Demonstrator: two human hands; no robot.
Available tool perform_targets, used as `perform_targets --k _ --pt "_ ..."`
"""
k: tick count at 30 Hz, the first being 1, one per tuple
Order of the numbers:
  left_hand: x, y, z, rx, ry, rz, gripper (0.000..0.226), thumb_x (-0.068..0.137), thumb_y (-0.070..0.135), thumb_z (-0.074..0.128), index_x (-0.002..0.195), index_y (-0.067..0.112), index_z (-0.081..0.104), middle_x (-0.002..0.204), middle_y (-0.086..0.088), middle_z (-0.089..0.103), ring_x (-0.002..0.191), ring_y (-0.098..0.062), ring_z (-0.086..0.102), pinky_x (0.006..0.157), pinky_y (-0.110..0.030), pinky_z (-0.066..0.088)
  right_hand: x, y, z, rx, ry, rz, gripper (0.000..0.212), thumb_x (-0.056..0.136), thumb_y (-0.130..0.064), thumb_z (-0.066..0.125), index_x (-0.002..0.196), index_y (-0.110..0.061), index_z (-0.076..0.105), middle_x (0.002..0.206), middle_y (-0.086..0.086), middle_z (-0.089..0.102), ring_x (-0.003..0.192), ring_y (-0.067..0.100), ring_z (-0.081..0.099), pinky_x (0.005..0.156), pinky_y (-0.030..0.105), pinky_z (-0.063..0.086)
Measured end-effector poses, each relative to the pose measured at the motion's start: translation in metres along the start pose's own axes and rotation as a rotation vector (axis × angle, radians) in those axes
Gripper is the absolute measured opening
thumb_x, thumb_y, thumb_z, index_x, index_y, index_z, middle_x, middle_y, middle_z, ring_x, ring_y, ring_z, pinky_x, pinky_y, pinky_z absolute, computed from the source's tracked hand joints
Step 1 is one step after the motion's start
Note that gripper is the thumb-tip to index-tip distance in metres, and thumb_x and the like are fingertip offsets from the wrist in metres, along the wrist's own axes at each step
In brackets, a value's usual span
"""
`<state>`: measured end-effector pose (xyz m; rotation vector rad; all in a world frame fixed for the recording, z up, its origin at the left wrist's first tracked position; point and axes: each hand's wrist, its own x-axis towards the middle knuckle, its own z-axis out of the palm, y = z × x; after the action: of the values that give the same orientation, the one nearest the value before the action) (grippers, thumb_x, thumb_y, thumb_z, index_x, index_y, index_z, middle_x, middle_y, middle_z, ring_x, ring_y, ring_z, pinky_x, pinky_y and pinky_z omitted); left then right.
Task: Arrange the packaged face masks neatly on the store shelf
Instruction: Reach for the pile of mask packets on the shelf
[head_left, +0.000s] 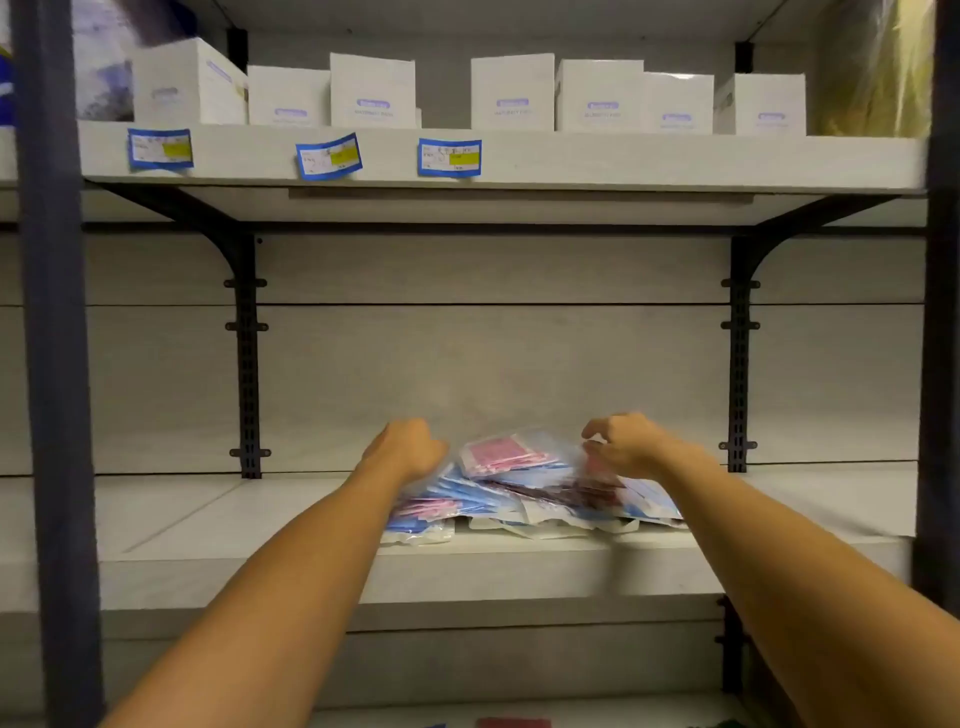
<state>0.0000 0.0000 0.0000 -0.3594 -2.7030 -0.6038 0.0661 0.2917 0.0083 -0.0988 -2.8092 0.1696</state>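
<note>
Clear plastic wraps each of the packaged face masks (519, 483), which lie in a loose, overlapping heap at the middle of the lower shelf (208, 525), blue and pink contents showing through. Judged from this, the packs are light, thin and floppy, and the film is probably slippery, so packs may slide off one another when the heap is disturbed. Best hold appears to be at the pack edges or with flat palms squaring the heap from both sides.

Both forearms reach forward and slightly inward. Left hand (410, 449) sits at the heap's left side, knuckles up, fingers curled down into the packs; their exact hold is hidden. Right hand (623, 444) is at the right side, its fingers bent and seemingly pinching film at a pack's upper edge. Motion blur limits certainty.

White boxes (597, 96) stand on the upper shelf (623, 161).
</note>
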Motion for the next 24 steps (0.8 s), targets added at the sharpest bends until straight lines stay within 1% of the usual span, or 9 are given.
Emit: perform_targets --k 2,6,9,12,14,16,19,21,24 --pt "0.012 0.006 0.002 -0.101 -0.05 -0.09 0.049 0.099 0.041 0.05 0.122 -0.001 0.062 0.12 -0.023 0.064 0.106 -0.037 0.062 0.079 -0.036 0.047 0.007 0.007 -0.001 0.047 0.038 0.019 0.035 0.102 -0.035 0.047 0.131 -0.021 0.061 0.133 0.008 0.063 0.116 0.027 0.058 0.101 0.038 0.048" --pt "0.031 0.024 0.007 -0.251 -0.195 -0.205 0.058 0.096 0.055 0.054 0.123 0.004 0.059 0.107 -0.014 0.062 0.084 -0.026 0.059 0.078 -0.035 0.052 0.025 0.014 0.002 0.113 0.024 0.068 0.034 0.099 -0.036 0.055 0.123 -0.016 0.068 0.126 0.008 0.067 0.113 0.027 0.06 0.097 0.037 0.049" --pt "0.036 0.04 0.012 -0.298 -0.36 -0.261 0.077 0.089 0.064 0.061 0.136 0.005 0.05 0.118 -0.015 0.061 0.097 -0.028 0.057 0.084 -0.036 0.046 0.041 0.013 0.011 0.19 0.013 0.11 0.038 0.095 -0.043 0.062 0.113 -0.012 0.073 0.115 0.01 0.07 0.103 0.027 0.063 0.084 0.033 0.05" --pt "0.039 0.049 0.021 -0.287 -0.405 -0.256 0.079 0.089 0.051 0.07 0.144 0.001 0.044 0.14 -0.017 0.053 0.119 -0.032 0.054 0.093 -0.037 0.043 0.055 0.007 0.025 0.308 -0.023 0.159 0.046 0.088 -0.054 0.068 0.098 -0.009 0.073 0.097 0.009 0.07 0.081 0.023 0.063 0.065 0.027 0.047" --pt "0.045 0.044 0.028 -0.326 -0.357 -0.279 0.065 0.088 0.037 0.076 0.134 -0.003 0.053 0.122 -0.018 0.06 0.103 -0.031 0.059 0.082 -0.035 0.045 0.061 0.003 0.031 0.367 -0.057 0.183 0.047 0.086 -0.054 0.07 0.095 -0.008 0.073 0.092 0.007 0.07 0.077 0.021 0.064 0.06 0.026 0.047" --pt "0.05 0.036 0.028 -0.374 -0.305 -0.335 0.04 0.085 0.024 0.081 0.11 -0.003 0.062 0.083 -0.013 0.059 0.067 -0.024 0.053 0.061 -0.03 0.044 0.068 0.001 0.034 0.365 -0.068 0.191 0.044 0.085 -0.05 0.074 0.094 -0.007 0.076 0.094 0.008 0.073 0.085 0.023 0.066 0.069 0.028 0.049" --pt "0.053 0.025 0.023 -0.391 -0.238 -0.388 0.024 0.085 0.008 0.079 0.076 0.002 0.058 0.046 -0.004 0.05 0.038 -0.015 0.042 0.042 -0.022 0.036 0.073 0.001 0.031 0.44 -0.078 0.237 0.037 0.081 -0.036 0.081 0.097 -0.003 0.075 0.098 0.012 0.073 0.088 0.025 0.065 0.073 0.032 0.05" --pt "0.052 0.019 0.017 -0.403 -0.2 -0.406 0.018 0.084 0.0 0.078 0.08 -0.003 0.06 0.049 -0.007 0.054 0.028 -0.011 0.042 0.034 -0.018 0.035 0.075 0.002 0.028 0.483 -0.07 0.271 0.029 0.076 -0.021 0.083 0.095 -0.001 0.075 0.098 0.015 0.074 0.089 0.028 0.069 0.076 0.035 0.057" --pt "0.053 0.009 0.012 -0.437 -0.169 -0.423 0.018 0.084 -0.003 0.076 0.094 -0.008 0.062 0.062 -0.011 0.059 0.028 -0.011 0.046 0.034 -0.019 0.037 0.073 0.002 0.021 0.513 -0.042 0.307 0.017 0.068 -0.008 0.078 0.084 -0.001 0.077 0.087 0.015 0.076 0.087 0.028 0.073 0.078 0.035 0.061"
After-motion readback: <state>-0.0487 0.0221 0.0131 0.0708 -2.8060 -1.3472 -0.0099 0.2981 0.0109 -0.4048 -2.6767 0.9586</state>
